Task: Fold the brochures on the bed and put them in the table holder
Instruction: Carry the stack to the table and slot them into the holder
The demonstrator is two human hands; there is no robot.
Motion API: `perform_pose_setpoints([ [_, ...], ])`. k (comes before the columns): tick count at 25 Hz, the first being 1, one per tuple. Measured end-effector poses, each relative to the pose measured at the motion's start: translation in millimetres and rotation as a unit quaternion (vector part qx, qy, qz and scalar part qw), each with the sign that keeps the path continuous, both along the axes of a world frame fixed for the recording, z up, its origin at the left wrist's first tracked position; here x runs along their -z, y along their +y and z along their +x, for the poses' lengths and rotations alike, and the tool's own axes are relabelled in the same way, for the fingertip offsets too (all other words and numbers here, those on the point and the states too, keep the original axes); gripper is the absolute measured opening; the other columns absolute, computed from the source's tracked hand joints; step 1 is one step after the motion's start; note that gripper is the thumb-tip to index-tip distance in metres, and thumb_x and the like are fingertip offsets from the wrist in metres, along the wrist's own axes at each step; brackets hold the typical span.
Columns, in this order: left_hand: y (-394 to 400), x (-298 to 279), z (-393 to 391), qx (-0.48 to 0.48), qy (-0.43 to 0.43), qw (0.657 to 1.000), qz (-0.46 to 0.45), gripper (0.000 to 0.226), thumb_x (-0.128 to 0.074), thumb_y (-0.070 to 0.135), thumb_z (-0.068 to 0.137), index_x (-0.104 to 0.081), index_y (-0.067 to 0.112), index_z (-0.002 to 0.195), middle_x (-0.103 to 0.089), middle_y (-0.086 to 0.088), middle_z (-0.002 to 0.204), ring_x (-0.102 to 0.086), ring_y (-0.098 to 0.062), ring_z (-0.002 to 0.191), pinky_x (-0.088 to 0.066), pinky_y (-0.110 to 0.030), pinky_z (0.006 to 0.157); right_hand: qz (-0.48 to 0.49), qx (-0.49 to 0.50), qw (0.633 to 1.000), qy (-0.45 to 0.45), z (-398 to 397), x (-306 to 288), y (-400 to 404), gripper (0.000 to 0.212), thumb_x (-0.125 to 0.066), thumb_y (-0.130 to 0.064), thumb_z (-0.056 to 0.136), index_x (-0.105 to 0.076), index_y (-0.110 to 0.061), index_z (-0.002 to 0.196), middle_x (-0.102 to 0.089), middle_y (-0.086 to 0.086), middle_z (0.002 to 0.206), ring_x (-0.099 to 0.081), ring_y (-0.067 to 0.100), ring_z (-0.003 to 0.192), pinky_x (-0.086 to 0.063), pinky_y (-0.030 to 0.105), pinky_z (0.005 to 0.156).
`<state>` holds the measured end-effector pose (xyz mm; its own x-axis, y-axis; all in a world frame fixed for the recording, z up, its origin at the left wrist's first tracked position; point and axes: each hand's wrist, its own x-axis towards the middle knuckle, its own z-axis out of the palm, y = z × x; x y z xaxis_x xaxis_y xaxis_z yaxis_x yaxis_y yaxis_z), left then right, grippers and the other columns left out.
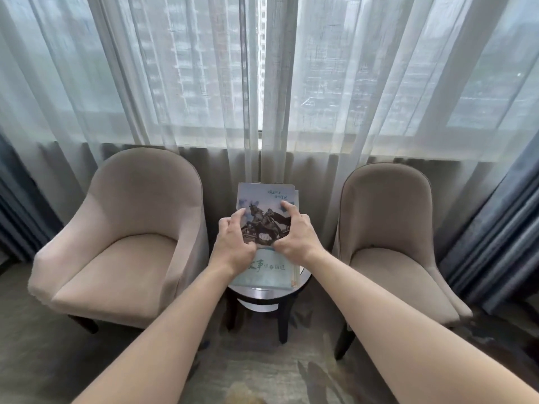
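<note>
A folded brochure point(264, 199) with a horse statue picture and blue sky lies on top of a stack of brochures on the small round table point(264, 294). My left hand point(233, 243) holds its left edge, fingers curled onto the cover. My right hand point(294, 236) holds the right edge, thumb at the lower middle and fingertips on the cover. Edges of other folded brochures point(297, 272) stick out to the right under it. No holder can be made out under the stack.
A beige armchair point(125, 243) stands left of the table and another beige armchair point(388, 243) right of it. Sheer white curtains point(262, 97) hang behind, dark blue drapes point(495, 228) at the sides. Patterned carpet covers the floor.
</note>
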<state>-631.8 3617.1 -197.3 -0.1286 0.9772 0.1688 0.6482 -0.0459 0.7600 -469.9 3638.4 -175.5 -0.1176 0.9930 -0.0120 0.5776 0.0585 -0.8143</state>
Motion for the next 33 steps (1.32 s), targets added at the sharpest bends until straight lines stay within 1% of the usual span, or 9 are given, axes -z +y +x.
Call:
perform_pose_setpoints([
  [7, 133, 37, -10, -0.018, 0.009, 0.998, -0.058, 0.083, -0.071, 0.015, 0.081, -0.027, 0.029, 0.150, -0.029, 0.003, 0.119, -0.044, -0.011, 0.096, -0.036, -0.019, 0.087, -0.029, -0.016, 0.999, -0.002, -9, 39, 134, 0.092, -0.073, -0.006, 0.079, -0.024, -0.034, 0.152, -0.035, 0.004, 0.124, -0.049, 0.017, 0.099, -0.047, 0.030, 0.098],
  [13, 223, 79, -10, -0.028, 0.006, 0.993, -0.118, 0.097, -0.077, 0.027, 0.078, -0.016, 0.033, 0.154, -0.029, 0.001, 0.121, -0.048, -0.015, 0.101, -0.043, -0.024, 0.082, -0.061, -0.019, 0.998, -0.017, -10, 81, 223, 0.091, -0.073, -0.008, 0.079, -0.025, -0.034, 0.152, -0.036, 0.005, 0.123, -0.051, 0.021, 0.103, -0.045, 0.029, 0.097],
  [15, 249, 95, -10, -0.020, 0.017, 0.989, -0.143, 0.105, -0.080, 0.035, 0.075, -0.011, 0.034, 0.154, -0.031, -0.002, 0.124, -0.051, -0.020, 0.106, -0.049, -0.032, 0.089, -0.081, -0.016, 0.996, -0.019, -9, 98, 248, 0.091, -0.074, -0.008, 0.079, -0.025, -0.034, 0.151, -0.036, 0.005, 0.124, -0.051, 0.021, 0.105, -0.044, 0.026, 0.092],
  [17, 271, 115, -10, -0.017, 0.009, 0.986, -0.164, 0.112, -0.082, 0.038, 0.073, -0.006, 0.032, 0.155, -0.031, -0.004, 0.127, -0.050, -0.024, 0.115, -0.047, -0.035, 0.097, -0.093, -0.014, 0.995, -0.031, -7, 119, 269, 0.091, -0.074, -0.010, 0.078, -0.025, -0.035, 0.151, -0.036, 0.005, 0.122, -0.050, 0.020, 0.102, -0.040, 0.023, 0.086],
  [21, 314, 162, -9, 0.005, 0.001, 0.976, -0.216, 0.122, -0.082, 0.043, 0.072, 0.007, 0.033, 0.156, -0.028, -0.010, 0.141, -0.044, -0.027, 0.127, -0.045, -0.044, 0.105, -0.111, -0.005, 0.992, -0.056, -9, 166, 310, 0.092, -0.075, -0.012, 0.078, -0.025, -0.036, 0.151, -0.035, 0.001, 0.120, -0.048, 0.018, 0.106, -0.040, 0.023, 0.088],
  [23, 334, 189, -13, 0.012, 0.000, 0.969, -0.246, 0.122, -0.081, 0.040, 0.074, 0.009, 0.032, 0.156, -0.024, -0.010, 0.146, -0.041, -0.027, 0.131, -0.043, -0.041, 0.107, -0.132, 0.006, 0.990, -0.057, -11, 193, 325, 0.092, -0.077, -0.015, 0.078, -0.025, -0.036, 0.151, -0.034, -0.001, 0.118, -0.046, 0.015, 0.102, -0.039, 0.022, 0.088],
  [27, 361, 244, -17, 0.025, -0.028, 0.964, -0.264, 0.114, -0.077, 0.034, 0.076, 0.004, 0.036, 0.155, -0.033, -0.004, 0.134, -0.045, -0.018, 0.114, -0.041, -0.031, 0.092, -0.164, 0.017, 0.985, -0.052, -16, 252, 349, 0.091, -0.075, -0.018, 0.076, -0.026, -0.040, 0.150, -0.037, -0.003, 0.119, -0.048, 0.013, 0.102, -0.038, 0.020, 0.088],
  [30, 370, 287, -18, 0.029, -0.040, 0.956, -0.291, 0.106, -0.074, 0.031, 0.077, -0.001, 0.039, 0.154, -0.040, -0.001, 0.130, -0.045, -0.016, 0.107, -0.045, -0.033, 0.091, -0.205, 0.011, 0.978, -0.049, -17, 298, 361, 0.091, -0.074, -0.019, 0.076, -0.025, -0.042, 0.149, -0.036, -0.005, 0.119, -0.050, 0.012, 0.100, -0.040, 0.021, 0.089],
  [33, 373, 325, -23, 0.021, -0.042, 0.945, -0.324, 0.099, -0.070, 0.032, 0.078, -0.006, 0.041, 0.153, -0.042, 0.000, 0.126, -0.045, -0.009, 0.098, -0.049, -0.036, 0.090, -0.244, 0.001, 0.969, -0.034, -18, 342, 366, 0.090, -0.071, -0.019, 0.077, -0.023, -0.045, 0.149, -0.036, -0.007, 0.121, -0.051, 0.008, 0.098, -0.038, 0.017, 0.085],
])
